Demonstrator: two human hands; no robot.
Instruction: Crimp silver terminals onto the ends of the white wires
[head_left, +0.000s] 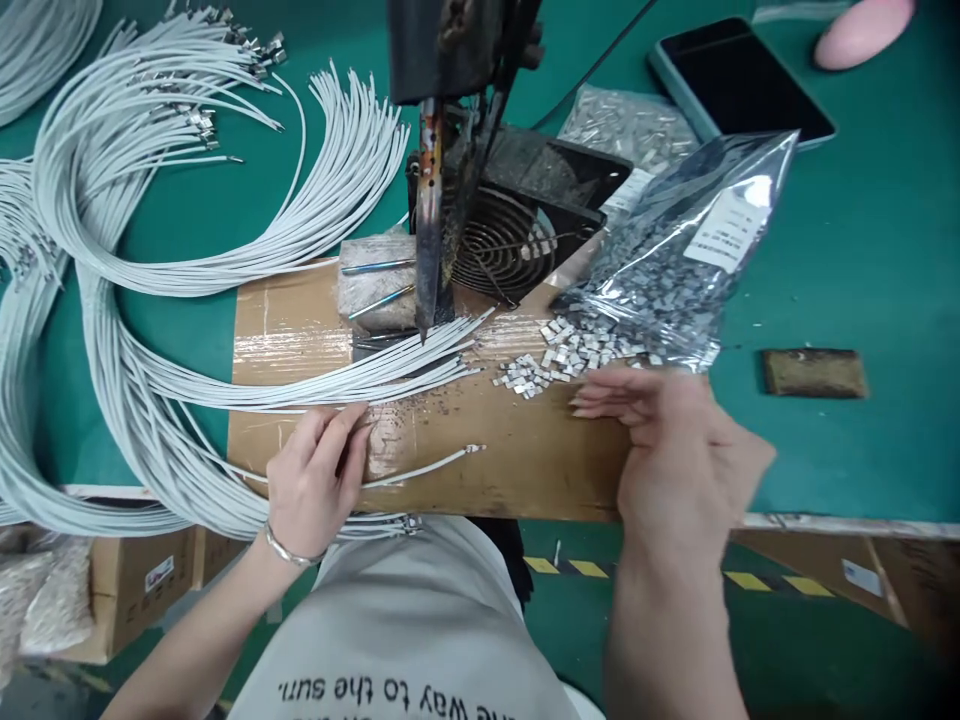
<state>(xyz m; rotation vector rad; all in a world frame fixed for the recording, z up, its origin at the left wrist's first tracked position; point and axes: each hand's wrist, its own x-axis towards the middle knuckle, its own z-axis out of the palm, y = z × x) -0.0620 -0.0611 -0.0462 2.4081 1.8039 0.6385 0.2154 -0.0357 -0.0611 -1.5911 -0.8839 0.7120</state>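
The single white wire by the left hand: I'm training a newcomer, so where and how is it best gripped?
Probably just behind its metal tip, from the right, with a pinch across the white wire. It is thin; its end points right, apart from the bundle above, while the left hand covers it farther left.

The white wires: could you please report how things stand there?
Left hand at white wires, grip unclear. Right hand beside metal pieces. Pointed tool overhanging the wires.

On the worktop (847, 240), cable bundles (105, 240) are lying at ten o'clock of the cardboard sheet (540, 450), a fan (502, 245) is standing at one, a bag (660, 260) is resting at two, a block (815, 374) at three.
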